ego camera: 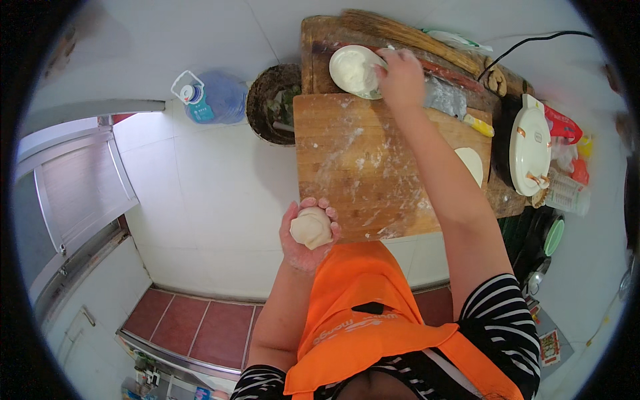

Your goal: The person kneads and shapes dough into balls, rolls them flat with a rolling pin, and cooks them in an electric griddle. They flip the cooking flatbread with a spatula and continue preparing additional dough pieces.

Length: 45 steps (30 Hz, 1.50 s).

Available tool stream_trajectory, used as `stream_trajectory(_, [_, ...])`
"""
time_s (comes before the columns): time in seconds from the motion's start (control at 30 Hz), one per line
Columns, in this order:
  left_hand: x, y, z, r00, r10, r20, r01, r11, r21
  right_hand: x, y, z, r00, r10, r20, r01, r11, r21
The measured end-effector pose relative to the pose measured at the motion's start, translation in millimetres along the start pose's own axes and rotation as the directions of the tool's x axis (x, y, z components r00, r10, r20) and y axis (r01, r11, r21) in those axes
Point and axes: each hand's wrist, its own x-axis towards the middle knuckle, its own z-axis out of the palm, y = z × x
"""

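Observation:
A pale, floury lump of dough rests in my left hand, palm up with fingers curled around it, just off the board's front left corner. At the far side, a white bowl of flour has my right hand at its right rim. Thumb and fingers there are blurred, so whether they pinch flour or grip the rim does not show. The wooden cutting board is dusted with flour. On its right side lies a flat white disc, partly covered by my right forearm.
Behind the board are a bundled straw brush, a clear plastic bag and a yellow-handled tool. A white-lidded electric cooker stands to the right. Left of the board are a dark bucket and a large water jug.

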Motion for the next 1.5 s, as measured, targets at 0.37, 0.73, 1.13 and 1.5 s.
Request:
stream_trajectory(0.37, [17,-28,2,0.996,0.009,0.092,-0.003,0.998,-0.070,-1,5,19,0.900,-0.086,0.428,0.013,0.985,0.171])
stream_trajectory(0.73, [39,-27,-5,0.979,0.200,-0.050,-0.195,0.977,0.080,-173,21,-17,0.999,-0.018,0.037,0.022,0.994,-0.104])
stream_trajectory(1.13, [136,-70,-13,0.721,0.658,0.216,-0.330,0.053,0.943,-241,27,-62,0.948,0.196,0.252,-0.309,0.754,0.579])
stream_trajectory(1.5, [155,-88,-23,0.730,-0.022,0.683,-0.132,-0.985,0.109,-248,24,-79,0.819,0.497,0.286,-0.522,0.441,0.730])
